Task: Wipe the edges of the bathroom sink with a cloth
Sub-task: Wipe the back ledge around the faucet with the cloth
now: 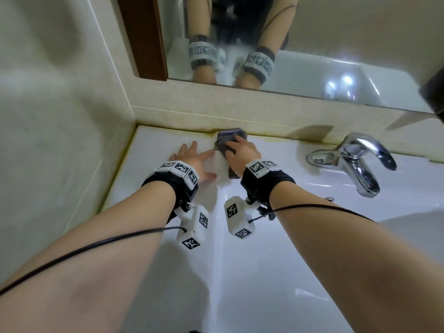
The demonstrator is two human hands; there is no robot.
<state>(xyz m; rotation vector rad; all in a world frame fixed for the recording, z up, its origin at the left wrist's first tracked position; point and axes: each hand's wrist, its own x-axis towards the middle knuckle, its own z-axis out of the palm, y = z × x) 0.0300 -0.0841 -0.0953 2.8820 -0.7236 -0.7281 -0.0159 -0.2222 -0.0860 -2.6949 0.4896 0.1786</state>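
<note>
Your right grip (241, 150) holds the folded grey cloth (228, 138), with the fingers curled over its top and pressing it onto the back rim of the sink (163, 138). The cloth's far edge lies against the beige stone upstand (216, 116) just ahead of the fingertips. This placement works the fabric into the seam, where yellowish staining (276, 141) continues to the right of the grip.

Your left grip (192, 162) lies flat just beside the right one, fingers spread on the bare rim (judged a brace for your lean, not a working contact).

The cloth looks soft and thick, folded into a compact pad under the palm. The rim is white, glossy, hard ceramic with a broad flat ledge. Well to the right of the right grip stands the chrome mixer tap (355, 162), smooth and curved. Expect to narrow the pad to pass behind its base.
</note>
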